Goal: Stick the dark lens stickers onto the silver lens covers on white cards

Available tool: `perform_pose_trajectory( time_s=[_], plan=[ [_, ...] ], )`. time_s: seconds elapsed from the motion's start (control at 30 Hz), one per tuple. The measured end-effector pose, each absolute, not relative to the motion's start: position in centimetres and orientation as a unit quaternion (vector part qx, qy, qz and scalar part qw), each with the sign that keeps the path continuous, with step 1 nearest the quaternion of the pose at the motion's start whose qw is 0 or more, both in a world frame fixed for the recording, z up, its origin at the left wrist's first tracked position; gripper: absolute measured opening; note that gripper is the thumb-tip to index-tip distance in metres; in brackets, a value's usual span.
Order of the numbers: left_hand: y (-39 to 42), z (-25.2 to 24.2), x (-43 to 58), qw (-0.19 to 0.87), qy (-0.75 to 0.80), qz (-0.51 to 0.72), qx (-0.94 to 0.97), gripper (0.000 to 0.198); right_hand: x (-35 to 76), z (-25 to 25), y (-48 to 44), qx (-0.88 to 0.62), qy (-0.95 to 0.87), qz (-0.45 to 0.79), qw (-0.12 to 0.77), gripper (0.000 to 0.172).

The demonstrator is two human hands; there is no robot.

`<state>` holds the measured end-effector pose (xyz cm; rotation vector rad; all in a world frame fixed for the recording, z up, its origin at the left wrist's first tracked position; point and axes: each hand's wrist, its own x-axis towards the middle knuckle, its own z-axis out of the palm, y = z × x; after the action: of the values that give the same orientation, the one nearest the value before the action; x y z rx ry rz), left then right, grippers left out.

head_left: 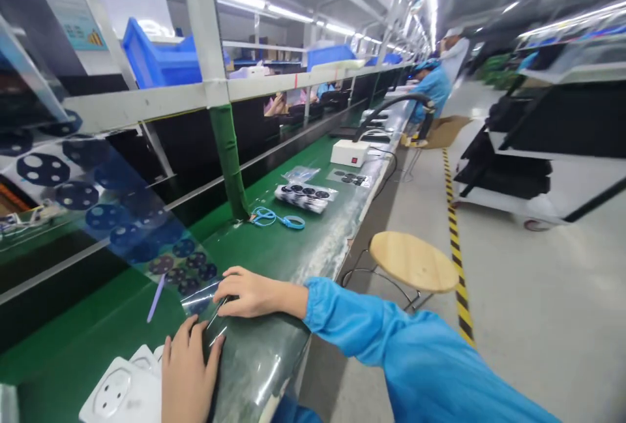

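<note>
My left hand (188,367) is at the bottom, palm down with its fingers apart, beside a dark, glossy strip at the bench edge. Just above and to the right, my right hand (249,292) rests with its fingers spread at the lower end of a clear film. This film (141,214) bears rows of dark round pieces with holes and stretches up to the left. A purple stick (156,298) lies by the film. White square plates (115,389) with round recessed faces lie left of my left hand, partly hidden by it.
On the green bench (264,253) are blue scissors (276,218), a bagged stack of parts (303,196) and a white box (350,153) with a black hose. A green-wrapped post (229,162) rises from it. Right of the bench stand a round stool (413,261) and a cart. Other people are farther back.
</note>
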<state>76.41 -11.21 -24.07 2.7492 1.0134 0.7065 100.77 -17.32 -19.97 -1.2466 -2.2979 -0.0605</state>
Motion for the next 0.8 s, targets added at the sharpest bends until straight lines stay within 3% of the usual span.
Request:
perform_pose_trajectory(
  time_s=[0.1,0.2,0.33,0.47,0.53,0.63,0.8],
  plan=[
    [-11.1,-24.1,76.2,0.048,0.334,0.208,0.918,0.055,100.2,-19.1,-18.2,-0.469,-0.834,-0.031,0.291,0.021],
    [-10.8,-24.6,76.2,0.007,0.335,0.196,0.921,0.058,99.5,-18.1,-19.0,-0.558,-0.731,-0.067,0.387,0.014],
    [-11.3,-24.2,76.6,-0.035,0.334,0.201,0.92,0.056,98.6,-16.4,-19.4,-0.629,-0.631,-0.086,0.446,0.027],
    [-12.6,-22.7,76.5,-0.054,0.331,0.178,0.925,0.052,99.0,-15.8,-19.1,-0.554,-0.736,0.014,0.388,0.014],
    [-12.9,-22.5,76.4,-0.057,0.338,0.159,0.926,0.053,99.5,-16.1,-18.5,-0.509,-0.791,0.049,0.336,0.02],
    [-12.9,-22.7,76.2,-0.053,0.34,0.151,0.927,0.054,99.7,-16.2,-17.7,-0.477,-0.837,0.052,0.263,0.029],
    [-12.8,-22.9,76.2,-0.041,0.321,0.182,0.929,0.053,99.0,-14.3,-17.6,-0.46,-0.873,0.023,0.16,0.017]
  ],
)
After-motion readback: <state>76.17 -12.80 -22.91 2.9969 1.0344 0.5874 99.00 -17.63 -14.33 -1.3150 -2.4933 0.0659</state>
